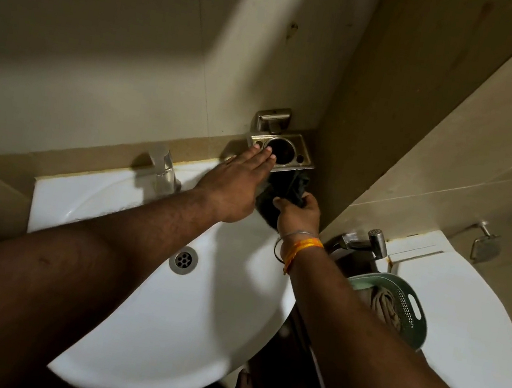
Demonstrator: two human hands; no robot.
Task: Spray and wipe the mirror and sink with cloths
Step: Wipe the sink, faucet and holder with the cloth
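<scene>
A white oval sink (133, 325) fills the lower middle, with a chrome tap (164, 172) at its back edge and a drain (183, 260) in the bowl. My left hand (235, 187) reaches over the sink's back right, fingers flat and together, tips resting on a wall-mounted metal holder (285, 151). My right hand (298, 214), with an orange band and a bangle at the wrist, grips a dark cloth (272, 196) just below that holder. The mirror is out of sight.
A closed white toilet lid (468, 328) lies at the right, with a green perforated basket (404, 304) holding a beige cloth on its left edge. A chrome bidet tap (371, 242) stands between sink and toilet. Beige tiled walls close in behind and to the right.
</scene>
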